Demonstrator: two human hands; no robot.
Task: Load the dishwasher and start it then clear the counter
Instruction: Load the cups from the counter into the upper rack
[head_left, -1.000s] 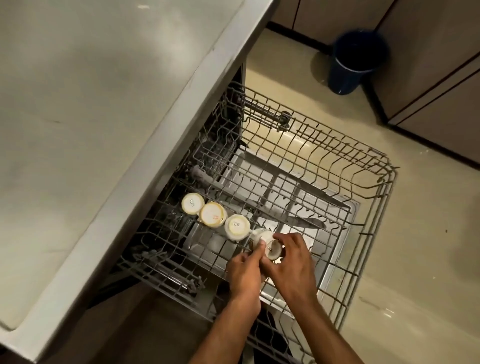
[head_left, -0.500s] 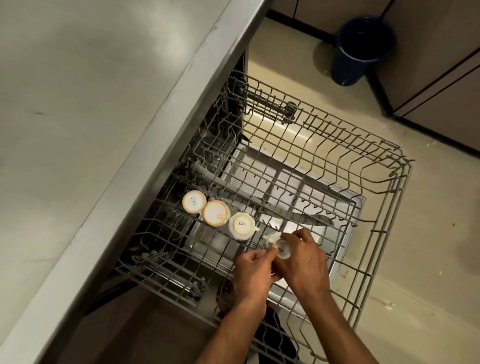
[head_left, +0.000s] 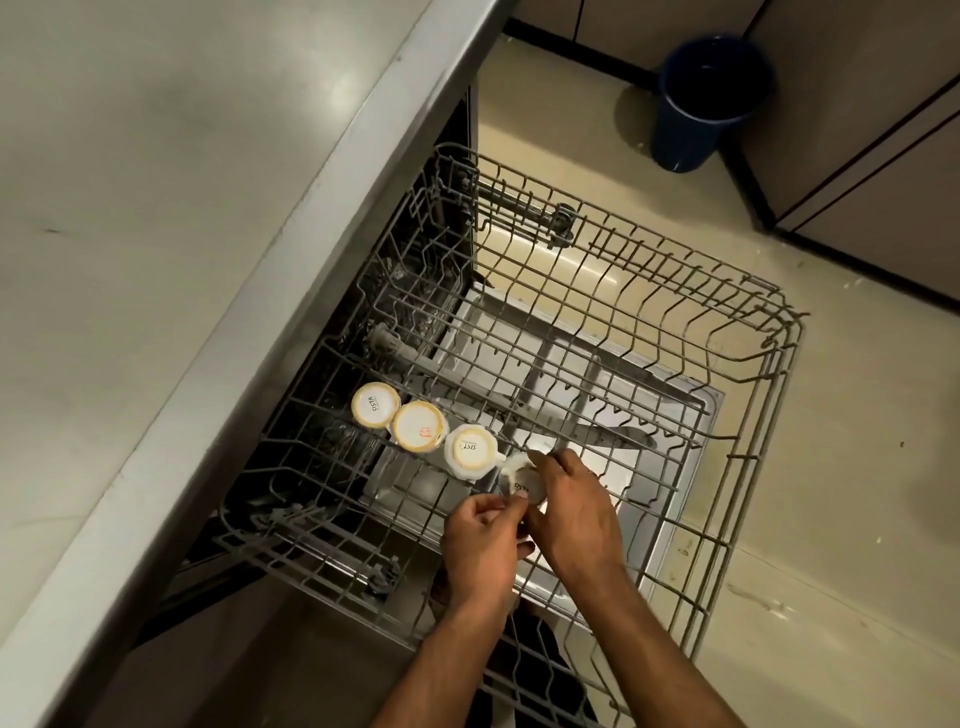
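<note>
The dishwasher's upper wire rack (head_left: 748, 415) is pulled out under the counter edge. Three white cups stand upside down in a row in it: one (head_left: 375, 404), a second (head_left: 418, 424) and a third (head_left: 471, 450). A fourth white cup (head_left: 519, 480) is tilted just right of them, gripped by my right hand (head_left: 566, 499) from above. My left hand (head_left: 480, 540) pinches its near edge. Most of this cup is hidden by my fingers.
The grey counter (head_left: 156, 234) fills the left side, its steel edge overhanging the rack. A dark blue bucket (head_left: 701, 98) stands on the tiled floor at the back, beside brown cabinet doors (head_left: 883, 171). The open dishwasher door (head_left: 691, 415) lies under the rack.
Both hands stay on the fourth cup, which has tipped and settled lower against the rack beside the third cup. The view has drifted slightly.
</note>
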